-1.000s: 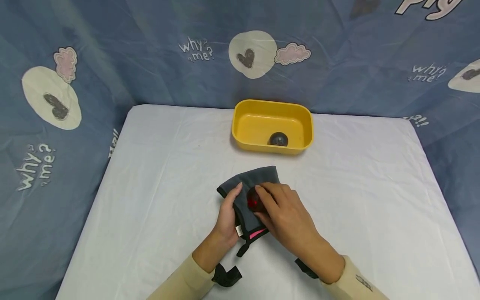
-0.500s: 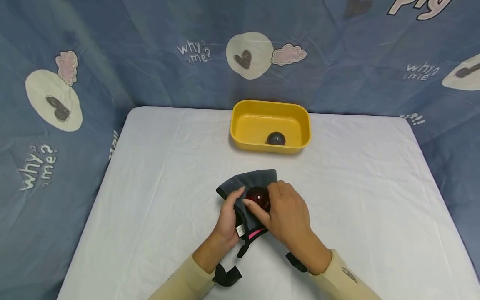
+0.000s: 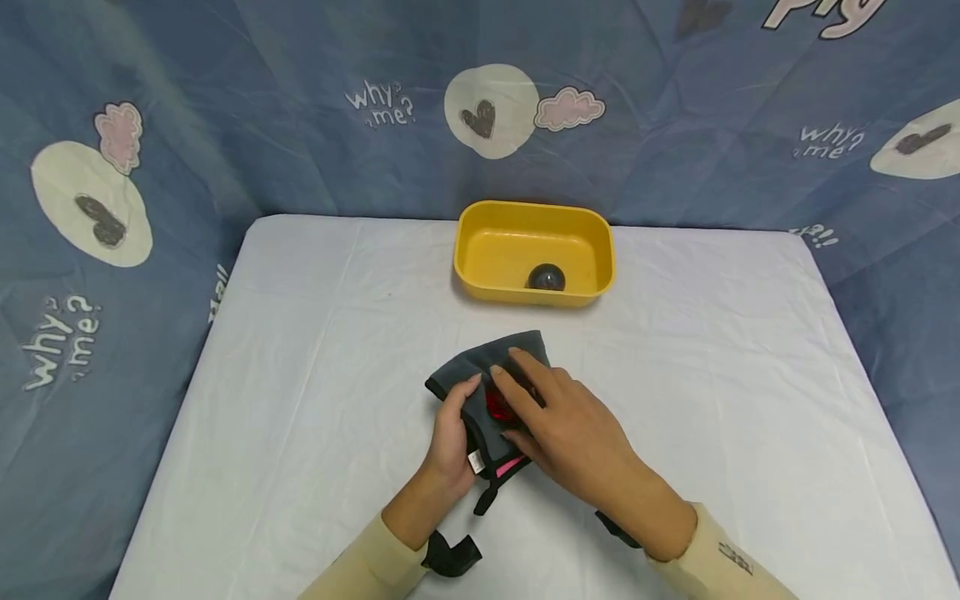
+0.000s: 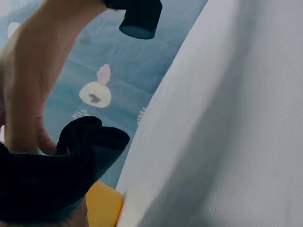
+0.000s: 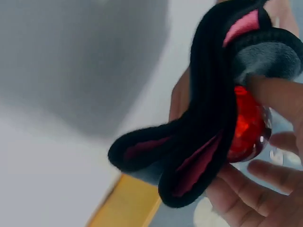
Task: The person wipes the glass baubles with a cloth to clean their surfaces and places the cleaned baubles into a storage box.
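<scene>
A grey cleaning cloth (image 3: 486, 357) with black edging, a pink inner side, a hanging loop and a small white label is folded in my left hand (image 3: 448, 450). The left thumb lies on top, the other fingers beneath the cloth. Against the cloth sits a clear red ball (image 5: 248, 125), shiny like glass. My right hand (image 3: 577, 425) holds this ball from the right, thumb on one side and fingers spread over the other. In the head view the fingers cover much of the ball. The left wrist view shows the dark cloth (image 4: 47, 184) but no ball.
A yellow rectangular tub (image 3: 480, 290) stands at the back of the white-covered table (image 3: 315, 400), with a dark glassy ball (image 3: 547, 277) inside. A printed blue sheet (image 3: 300, 108) hangs behind and at the sides. Black straps (image 3: 452, 557) circle the wrists.
My right fingers have shifted round the red ball, bunching together half a second ago and now spread over it. The left hand keeps its grip on the cloth. The tub has not moved on the table.
</scene>
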{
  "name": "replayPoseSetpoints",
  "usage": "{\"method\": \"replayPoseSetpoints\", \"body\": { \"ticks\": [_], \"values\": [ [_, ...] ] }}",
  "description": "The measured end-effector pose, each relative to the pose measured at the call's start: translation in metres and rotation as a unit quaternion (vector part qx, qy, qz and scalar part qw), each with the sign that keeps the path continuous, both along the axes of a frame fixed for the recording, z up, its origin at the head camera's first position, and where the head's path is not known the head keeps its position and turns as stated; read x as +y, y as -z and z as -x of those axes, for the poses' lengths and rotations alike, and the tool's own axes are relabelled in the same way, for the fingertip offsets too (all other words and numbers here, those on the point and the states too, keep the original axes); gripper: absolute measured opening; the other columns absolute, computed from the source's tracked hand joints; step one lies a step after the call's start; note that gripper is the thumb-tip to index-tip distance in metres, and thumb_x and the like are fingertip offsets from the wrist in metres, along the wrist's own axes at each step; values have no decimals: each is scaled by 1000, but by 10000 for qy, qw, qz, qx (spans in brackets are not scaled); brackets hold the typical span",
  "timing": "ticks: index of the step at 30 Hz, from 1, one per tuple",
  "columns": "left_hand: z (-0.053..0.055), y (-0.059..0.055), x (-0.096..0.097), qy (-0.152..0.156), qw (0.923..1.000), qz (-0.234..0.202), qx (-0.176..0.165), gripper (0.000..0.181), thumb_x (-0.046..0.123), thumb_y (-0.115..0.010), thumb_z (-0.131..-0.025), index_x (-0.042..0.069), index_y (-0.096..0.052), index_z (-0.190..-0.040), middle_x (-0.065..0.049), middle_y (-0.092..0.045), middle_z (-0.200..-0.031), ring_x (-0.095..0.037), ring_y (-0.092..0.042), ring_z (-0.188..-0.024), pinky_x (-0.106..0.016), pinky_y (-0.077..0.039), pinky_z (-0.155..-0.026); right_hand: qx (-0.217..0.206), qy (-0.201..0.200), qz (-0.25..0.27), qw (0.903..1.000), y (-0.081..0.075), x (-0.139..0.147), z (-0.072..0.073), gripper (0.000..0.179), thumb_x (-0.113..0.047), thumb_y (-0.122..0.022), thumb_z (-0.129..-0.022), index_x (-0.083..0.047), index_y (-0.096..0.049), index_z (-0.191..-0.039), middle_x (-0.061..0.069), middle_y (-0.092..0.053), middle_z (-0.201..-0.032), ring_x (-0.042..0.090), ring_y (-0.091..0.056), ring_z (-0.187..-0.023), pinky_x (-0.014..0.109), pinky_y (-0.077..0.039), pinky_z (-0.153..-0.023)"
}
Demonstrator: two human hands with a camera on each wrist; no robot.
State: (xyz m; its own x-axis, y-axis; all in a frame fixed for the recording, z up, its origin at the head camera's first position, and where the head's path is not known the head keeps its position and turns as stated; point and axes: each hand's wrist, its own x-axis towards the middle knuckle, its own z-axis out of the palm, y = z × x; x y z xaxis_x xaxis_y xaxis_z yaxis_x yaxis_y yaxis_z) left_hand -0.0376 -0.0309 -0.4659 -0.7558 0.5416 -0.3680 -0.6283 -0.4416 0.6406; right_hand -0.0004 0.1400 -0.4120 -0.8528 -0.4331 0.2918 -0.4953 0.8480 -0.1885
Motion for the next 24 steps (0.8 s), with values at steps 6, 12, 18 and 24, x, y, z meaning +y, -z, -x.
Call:
{"method": "replayPoseSetpoints", "body": {
  "ticks": [6,12,18,24],
  "values": [
    [0,1,-1,-9,10000,-20,-31,61,44,-37,-108,8,-33,-156,-6,-45,-150,-15,-50,-134,-30,-44,-111,281,-512,-421,9974,3,4,6,59,-16,-84,-90,-10,-61,-144,16,-59,-143,33,-63,-117,44,-59,-87],
    [0,4,-4,-39,9999,-12,-152,63,43,-36,-108,7,-29,-159,-7,-42,-155,-14,-48,-137,-29,-43,-112,449,-688,-53,9966,14,7,13,59,-19,-89,-85,-6,-66,-137,15,-65,-130,31,-67,-109,41,-57,-94],
    [0,6,-4,-42,9999,69,-92,62,41,-36,-107,5,-32,-157,-6,-46,-149,-13,-53,-129,-27,-46,-108,585,-346,337,9971,24,4,12,63,-29,-91,-83,1,-65,-131,15,-67,-120,29,-68,-102,40,-59,-88],
    [1,4,-2,-30,9996,253,-81,63,42,-37,-106,7,-29,-158,-7,-42,-148,-13,-52,-126,-27,-46,-107,820,609,497,9935,27,-5,11,61,-55,-73,-94,4,-64,-108,10,-59,-86,23,-56,-71,33,-50,-57]
  ]
}}
